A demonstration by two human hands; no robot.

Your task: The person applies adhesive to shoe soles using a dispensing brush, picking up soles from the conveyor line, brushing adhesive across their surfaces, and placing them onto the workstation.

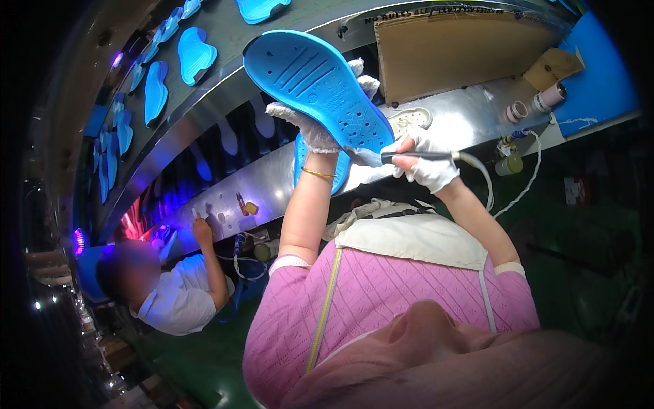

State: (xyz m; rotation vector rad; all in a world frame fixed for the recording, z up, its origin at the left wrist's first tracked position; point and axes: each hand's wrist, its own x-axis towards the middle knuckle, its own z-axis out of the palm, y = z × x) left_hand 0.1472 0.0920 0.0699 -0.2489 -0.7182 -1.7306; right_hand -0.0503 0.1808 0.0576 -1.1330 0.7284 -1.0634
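Note:
A large blue shoe sole (327, 88), grooved at one end and dotted with small holes at the other, is held up over the bench. My left hand (313, 129), in a white glove, grips it from behind, with fingertips showing past its far edge. My right hand (430, 167), also gloved in white, is closed on a dark-handled brush (371, 157) with a tube running from its end. The bristles are at the sole's near, holed end; whether they touch it I cannot tell. A second blue sole (300, 162) lies lower down, partly hidden by my left forearm.
Several blue soles (196, 54) lie on the dark conveyor (228, 51) beyond. The metal bench (262, 180) carries a white shoe (413, 118). A cardboard sheet (446, 65) stands behind it; small pots (516, 111) sit rightward. A person in white (180, 293) works at left.

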